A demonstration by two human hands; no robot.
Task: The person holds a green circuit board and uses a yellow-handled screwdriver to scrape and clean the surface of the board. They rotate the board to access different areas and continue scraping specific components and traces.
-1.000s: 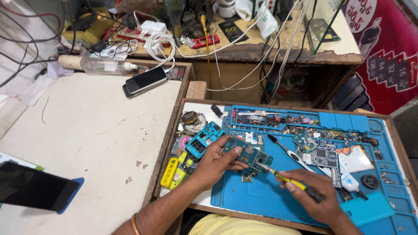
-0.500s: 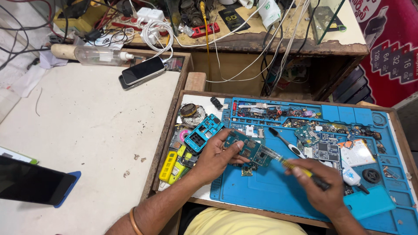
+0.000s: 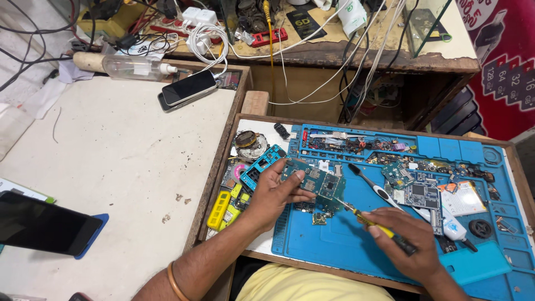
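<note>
My left hand [image 3: 274,196] grips a green circuit board [image 3: 319,181] and holds it just above the blue repair mat [image 3: 345,239]. My right hand [image 3: 407,241] is closed around a yellow-and-black screwdriver [image 3: 380,228]. Its metal tip touches the board's lower right edge. A small loose board piece [image 3: 319,218] lies on the mat under the held board. A white toothbrush [image 3: 372,187] rests on the mat just right of the board.
More circuit boards [image 3: 419,192] and several small parts fill the mat's upper trays. A teal phone frame [image 3: 262,165] and yellow parts [image 3: 222,209] lie left of the mat. On the white table sit a phone [image 3: 188,88], a clear bottle [image 3: 132,67] and a dark tablet [image 3: 44,226].
My view has shifted slightly downward and left. My right hand has brought the screwdriver tip up against the board, which my left hand keeps holding in place.
</note>
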